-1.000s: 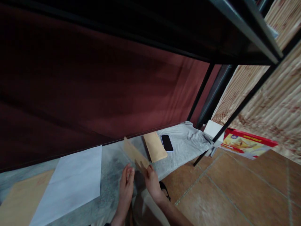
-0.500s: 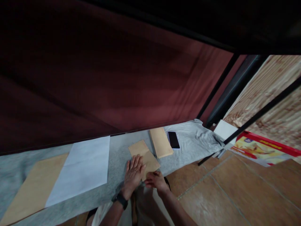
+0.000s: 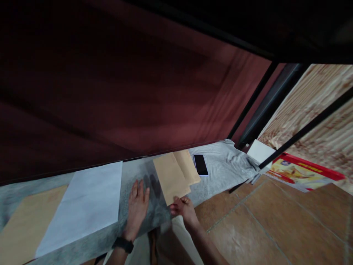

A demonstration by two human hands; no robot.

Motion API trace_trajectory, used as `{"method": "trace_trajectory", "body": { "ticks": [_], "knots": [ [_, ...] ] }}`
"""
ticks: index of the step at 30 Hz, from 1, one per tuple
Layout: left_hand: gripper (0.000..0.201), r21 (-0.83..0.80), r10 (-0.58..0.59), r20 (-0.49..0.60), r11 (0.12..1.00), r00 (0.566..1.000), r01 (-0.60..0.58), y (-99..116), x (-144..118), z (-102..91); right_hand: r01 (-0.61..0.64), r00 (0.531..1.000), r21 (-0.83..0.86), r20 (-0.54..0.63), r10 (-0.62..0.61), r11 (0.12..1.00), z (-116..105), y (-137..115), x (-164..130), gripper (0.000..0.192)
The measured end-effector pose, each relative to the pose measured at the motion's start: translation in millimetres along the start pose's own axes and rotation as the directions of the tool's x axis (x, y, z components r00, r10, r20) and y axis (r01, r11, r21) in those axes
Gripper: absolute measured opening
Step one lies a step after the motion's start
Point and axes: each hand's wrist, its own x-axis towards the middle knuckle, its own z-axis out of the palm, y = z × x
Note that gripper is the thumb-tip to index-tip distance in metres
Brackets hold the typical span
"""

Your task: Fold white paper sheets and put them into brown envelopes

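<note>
My right hand (image 3: 183, 209) pinches the near end of a brown paper envelope (image 3: 169, 176). This envelope is tilted up from the grey cloth and its right side overlaps another brown envelope or small stack (image 3: 187, 167). My left hand (image 3: 138, 202), a dark watch on its wrist, is held over the cloth to the left with its fingers stretched out and nothing in it. A large white sheet (image 3: 88, 202) lies farther left, partly covering a larger brown paper piece (image 3: 33, 224).
A dark phone (image 3: 201, 164) lies right of the envelopes on the grey cloth (image 3: 220, 158). Behind the cloth hangs a dark red fabric wall (image 3: 124, 110). Black poles (image 3: 306, 129) stand at right, near a red and yellow printed box or sheet (image 3: 300, 171) on the tiled floor.
My left hand has lifted off the envelope and moved left. My right hand has raised the envelope and brought it over the one beside it; the flap-like far section no longer shows.
</note>
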Motion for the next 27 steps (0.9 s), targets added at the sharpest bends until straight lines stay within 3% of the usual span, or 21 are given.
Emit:
{"method": "trace_trajectory", "body": {
  "ticks": [3,7,16,21,23,27],
  "knots": [
    [0.058,-0.086,0.016,-0.056,0.996,0.998,-0.021,-2.1,-19.1,-6.0,0.090,0.992,0.122,-0.101,-0.078,0.988,-6.1,-27.7,18.1,0.056],
    [0.058,-0.120,0.070,-0.049,0.990,0.996,-0.075,-11.1,-44.4,-11.9,0.098,0.986,0.158,-0.150,-0.074,0.983,-21.4,-47.2,38.1,0.050],
    [0.044,-0.090,0.075,-0.028,0.993,0.997,-0.077,-32.6,-75.5,-21.4,0.096,0.978,0.172,-0.201,-0.061,0.980,-46.3,-29.5,55.4,0.040],
    [0.042,0.001,0.099,-0.054,0.995,0.994,-0.100,-28.8,-75.7,-31.1,0.026,0.991,0.053,-0.131,-0.019,0.998,-54.9,-31.8,56.4,0.041],
    [0.045,0.075,0.069,-0.064,0.995,0.996,-0.064,-27.5,-73.8,-41.6,-0.005,0.994,-0.005,-0.112,0.004,1.000,-58.7,-30.1,54.5,0.046],
    [0.056,0.258,-0.105,-0.063,0.959,0.993,0.118,-36.5,-68.6,-71.6,-0.045,0.996,-0.085,-0.082,0.038,0.995,-65.0,-22.4,54.0,0.048]
  ]
}}
